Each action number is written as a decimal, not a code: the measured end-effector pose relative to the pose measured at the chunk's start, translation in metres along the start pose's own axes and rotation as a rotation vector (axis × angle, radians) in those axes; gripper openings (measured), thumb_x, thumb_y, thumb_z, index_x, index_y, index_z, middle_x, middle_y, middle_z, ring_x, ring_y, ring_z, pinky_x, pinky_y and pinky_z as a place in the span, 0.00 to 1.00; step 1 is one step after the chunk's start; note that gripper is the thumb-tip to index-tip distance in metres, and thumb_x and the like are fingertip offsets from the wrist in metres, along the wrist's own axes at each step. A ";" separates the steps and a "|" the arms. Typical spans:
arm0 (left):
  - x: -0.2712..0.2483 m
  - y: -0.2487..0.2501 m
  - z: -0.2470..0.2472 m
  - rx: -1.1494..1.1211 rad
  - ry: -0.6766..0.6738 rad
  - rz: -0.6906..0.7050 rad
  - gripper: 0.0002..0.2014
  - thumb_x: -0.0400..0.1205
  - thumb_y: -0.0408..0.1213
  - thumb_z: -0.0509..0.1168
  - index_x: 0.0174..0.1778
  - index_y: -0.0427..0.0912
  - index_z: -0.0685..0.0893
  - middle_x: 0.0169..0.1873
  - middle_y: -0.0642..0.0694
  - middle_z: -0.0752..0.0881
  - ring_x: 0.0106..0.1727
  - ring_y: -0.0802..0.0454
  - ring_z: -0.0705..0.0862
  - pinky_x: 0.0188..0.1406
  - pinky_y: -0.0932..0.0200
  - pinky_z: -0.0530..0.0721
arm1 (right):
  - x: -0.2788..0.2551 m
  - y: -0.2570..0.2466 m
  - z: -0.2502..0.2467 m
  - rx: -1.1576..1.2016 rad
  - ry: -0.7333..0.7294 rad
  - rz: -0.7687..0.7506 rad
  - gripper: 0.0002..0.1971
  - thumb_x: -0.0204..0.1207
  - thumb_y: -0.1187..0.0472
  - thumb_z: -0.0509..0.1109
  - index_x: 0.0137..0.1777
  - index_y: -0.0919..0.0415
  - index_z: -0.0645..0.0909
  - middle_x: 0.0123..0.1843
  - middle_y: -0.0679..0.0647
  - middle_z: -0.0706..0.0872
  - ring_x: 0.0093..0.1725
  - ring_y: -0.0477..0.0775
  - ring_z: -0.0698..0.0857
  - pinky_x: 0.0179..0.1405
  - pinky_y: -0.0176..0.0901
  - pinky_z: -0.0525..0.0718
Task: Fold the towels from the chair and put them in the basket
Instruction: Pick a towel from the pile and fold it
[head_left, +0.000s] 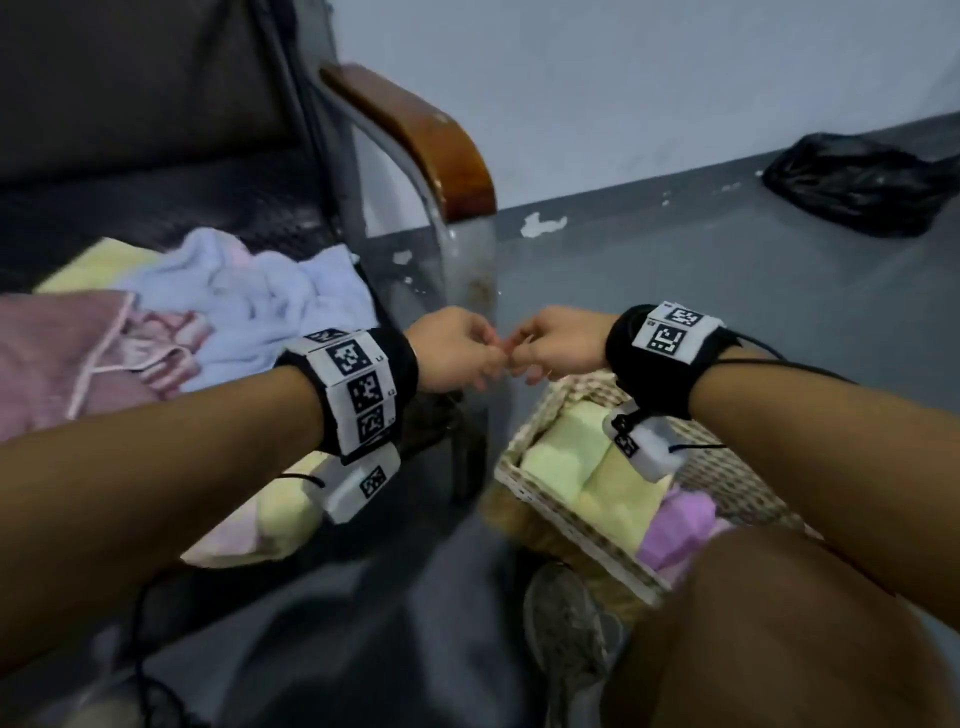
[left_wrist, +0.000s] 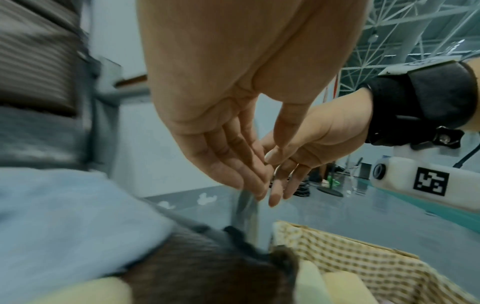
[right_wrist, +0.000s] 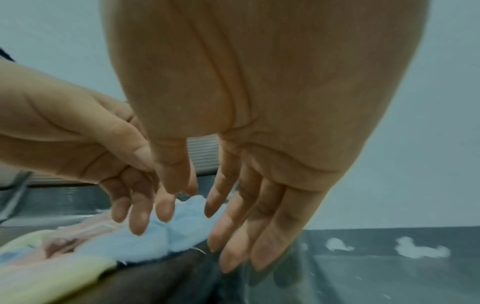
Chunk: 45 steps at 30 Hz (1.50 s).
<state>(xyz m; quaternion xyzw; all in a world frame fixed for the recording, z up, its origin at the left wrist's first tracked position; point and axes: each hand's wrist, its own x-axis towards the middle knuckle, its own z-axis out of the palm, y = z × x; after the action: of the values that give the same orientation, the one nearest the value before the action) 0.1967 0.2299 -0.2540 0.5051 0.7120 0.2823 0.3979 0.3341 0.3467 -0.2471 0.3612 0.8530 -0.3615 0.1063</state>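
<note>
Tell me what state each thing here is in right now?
Left hand: open, empty, fingertips meeting the other hand.
Right hand: open, empty.
Blue towel: crumpled, unfolded, on the chair.
Pink towel: unfolded, on the chair.
Basket: on the floor, holding folded towels.
Chair: upright.

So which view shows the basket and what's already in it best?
The head view: the basket sits on the floor beside the chair, with folded yellow towels and a purple towel inside. The left wrist view catches only its checked rim and a yellow edge. The right wrist view misses it.
</note>
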 end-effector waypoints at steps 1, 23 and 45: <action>-0.013 -0.010 -0.022 0.004 0.044 -0.006 0.04 0.78 0.39 0.70 0.46 0.45 0.88 0.39 0.46 0.93 0.41 0.49 0.93 0.52 0.50 0.89 | 0.009 -0.027 0.005 0.001 -0.018 -0.045 0.12 0.78 0.57 0.69 0.57 0.59 0.88 0.45 0.55 0.92 0.41 0.51 0.88 0.43 0.45 0.85; -0.134 -0.208 -0.149 0.472 0.354 -0.255 0.24 0.77 0.39 0.69 0.71 0.49 0.78 0.52 0.55 0.81 0.57 0.43 0.84 0.46 0.62 0.72 | 0.124 -0.199 0.136 -0.575 0.036 -0.311 0.29 0.74 0.51 0.75 0.73 0.58 0.75 0.65 0.62 0.84 0.62 0.65 0.84 0.55 0.47 0.81; -0.143 -0.132 -0.163 -0.230 0.891 0.030 0.12 0.77 0.45 0.59 0.29 0.46 0.76 0.26 0.59 0.79 0.32 0.60 0.75 0.33 0.62 0.73 | 0.083 -0.216 0.107 -0.136 0.025 -0.508 0.14 0.80 0.52 0.72 0.57 0.61 0.86 0.53 0.56 0.90 0.55 0.57 0.88 0.60 0.53 0.84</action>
<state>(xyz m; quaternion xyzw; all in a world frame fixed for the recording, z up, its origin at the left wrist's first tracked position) 0.0173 0.0513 -0.2350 0.2971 0.7702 0.5550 0.1023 0.1163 0.2141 -0.2438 0.1318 0.9399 -0.3138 0.0257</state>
